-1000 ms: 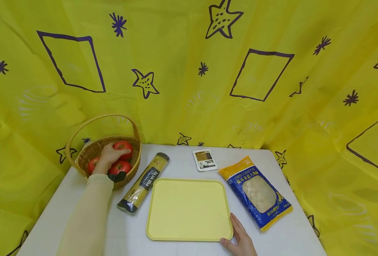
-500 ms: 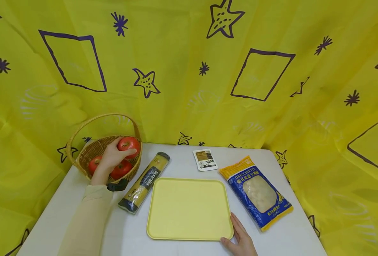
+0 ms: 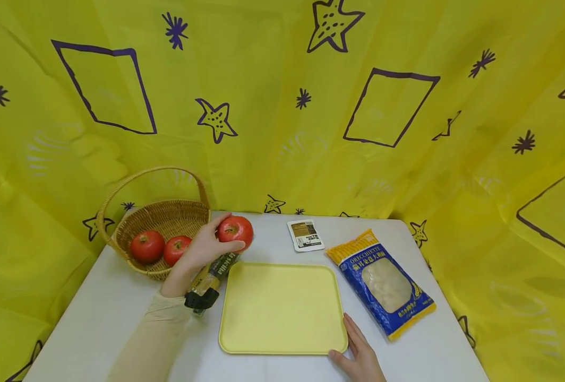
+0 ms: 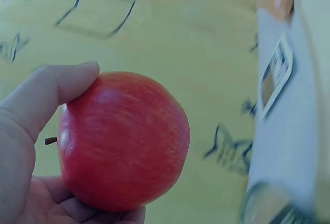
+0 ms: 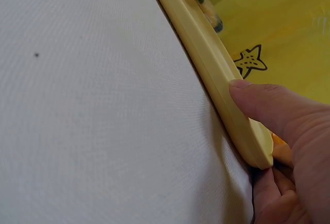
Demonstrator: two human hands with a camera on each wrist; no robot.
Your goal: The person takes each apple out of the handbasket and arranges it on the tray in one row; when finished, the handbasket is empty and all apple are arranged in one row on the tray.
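Observation:
My left hand [image 3: 205, 248] grips a red apple [image 3: 236, 232] in the air, to the right of the wicker basket [image 3: 141, 216] and above the far end of the spaghetti pack [image 3: 205, 291]. In the left wrist view the thumb presses one side of the apple [image 4: 126, 141], near its stem, while fingers curl under the other. Two more red apples [image 3: 147, 246] lie in the basket. The right hand [image 3: 361, 358] holds the near right corner of a pale yellow tray [image 3: 282, 307]. Its thumb lies against the tray's rim [image 5: 219, 80] in the right wrist view.
Right of the tray lies a blue and yellow bag of orecchiette [image 3: 385, 284]. A small white packet [image 3: 305, 235] with a brown label is behind the tray. The basket's tall handle [image 3: 151, 171] arches over it. Yellow patterned cloth [image 3: 263, 159] surrounds the white table [image 3: 96, 318].
The left hand has lifted the apple out of the basket and carried it right, over the spaghetti pack. The right hand stays at the tray's corner.

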